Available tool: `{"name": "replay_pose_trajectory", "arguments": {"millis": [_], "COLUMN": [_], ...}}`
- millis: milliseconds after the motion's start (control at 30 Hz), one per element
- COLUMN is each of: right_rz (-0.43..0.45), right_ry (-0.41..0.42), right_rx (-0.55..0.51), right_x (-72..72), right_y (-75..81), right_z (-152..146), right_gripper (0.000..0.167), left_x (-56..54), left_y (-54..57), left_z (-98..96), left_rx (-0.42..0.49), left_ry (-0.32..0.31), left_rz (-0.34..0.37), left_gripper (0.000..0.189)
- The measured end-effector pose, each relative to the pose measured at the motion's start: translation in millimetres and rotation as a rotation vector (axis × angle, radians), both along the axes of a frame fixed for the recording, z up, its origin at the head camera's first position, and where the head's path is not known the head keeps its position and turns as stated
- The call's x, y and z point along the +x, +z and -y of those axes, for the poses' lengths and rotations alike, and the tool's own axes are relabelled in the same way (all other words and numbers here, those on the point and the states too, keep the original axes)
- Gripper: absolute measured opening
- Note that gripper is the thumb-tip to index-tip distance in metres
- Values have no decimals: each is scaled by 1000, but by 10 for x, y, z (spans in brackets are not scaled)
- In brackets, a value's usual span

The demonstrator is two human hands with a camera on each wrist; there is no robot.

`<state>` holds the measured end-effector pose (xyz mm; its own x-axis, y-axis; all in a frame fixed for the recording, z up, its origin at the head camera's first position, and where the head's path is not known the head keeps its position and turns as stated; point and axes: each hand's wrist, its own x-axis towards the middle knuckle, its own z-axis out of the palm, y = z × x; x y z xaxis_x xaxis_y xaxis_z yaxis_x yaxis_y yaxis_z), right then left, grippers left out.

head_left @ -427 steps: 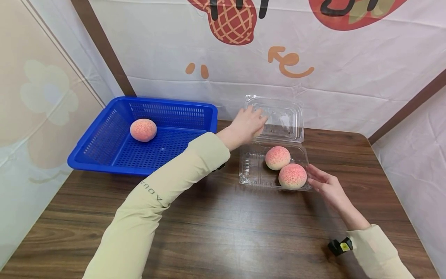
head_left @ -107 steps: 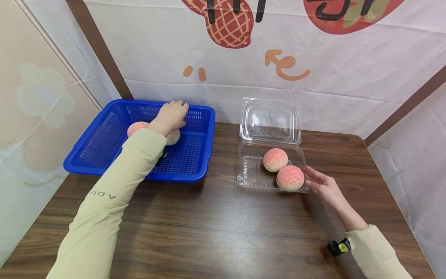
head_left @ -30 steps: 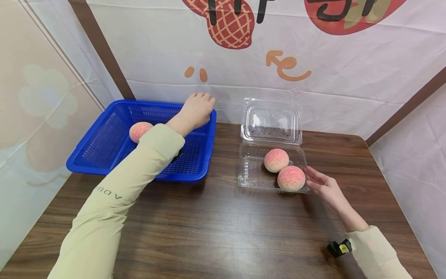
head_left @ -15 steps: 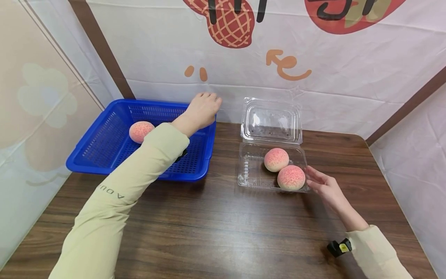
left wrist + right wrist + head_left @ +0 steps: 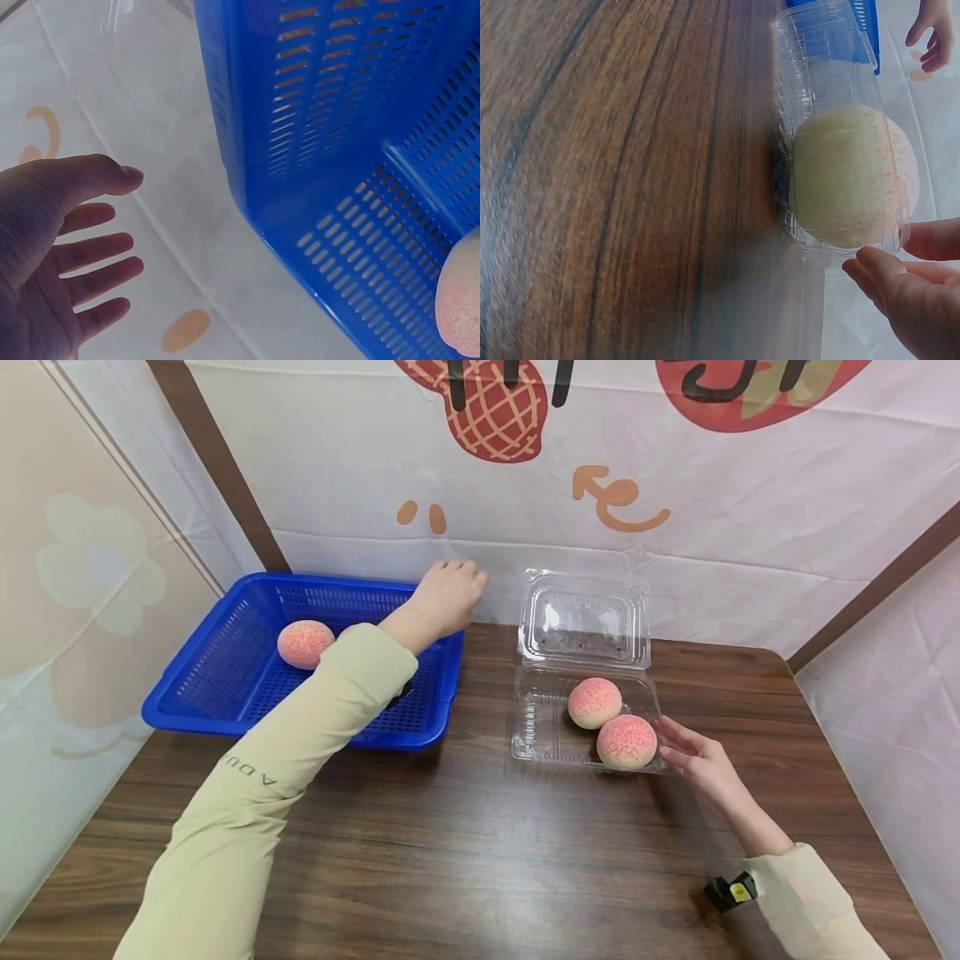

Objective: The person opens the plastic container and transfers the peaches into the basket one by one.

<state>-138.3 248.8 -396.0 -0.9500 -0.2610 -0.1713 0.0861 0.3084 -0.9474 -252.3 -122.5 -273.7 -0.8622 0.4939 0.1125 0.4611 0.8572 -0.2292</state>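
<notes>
My left hand [image 5: 448,596] is above the right rim of the blue basket [image 5: 442,727]. In the left wrist view its fingers are loosely extended with nothing between them. Inside the basket is a pink-speckled peach [image 5: 306,644]; a second peach [image 5: 347,630] is mostly hidden by my left sleeve. A clear plastic clamshell container [image 5: 540,714] stands with its lid raised, and in its right half are an upper peach [image 5: 595,702] and a lower peach [image 5: 627,742]. My right hand [image 5: 705,770] pinches the container's right edge between thumb and fingers, as the right wrist view shows.
Everything stands on a dark wood-grain table [image 5: 480,860]. A printed white cloth [image 5: 525,527] hangs close behind the basket and the container's raised lid [image 5: 585,622]. A black wrist camera [image 5: 729,892] is on my right sleeve.
Earlier my left hand took a peach from the container side to the basket. It has since let go and moved rightward past the basket rim. The right hand stays put.
</notes>
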Motion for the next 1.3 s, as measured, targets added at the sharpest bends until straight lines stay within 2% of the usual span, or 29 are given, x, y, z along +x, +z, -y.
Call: {"name": "replay_pose_trajectory", "arguments": {"millis": [1300], "right_rz": [-1], "right_ry": [16], "right_rx": [5], "right_x": [-5], "right_y": [-23], "right_z": [-18], "right_gripper": [56], "left_x": [11], "left_y": [18], "left_z": [-314], "left_rx": [8], "left_ry": [-34], "left_rz": [30], "left_gripper": [40]}}
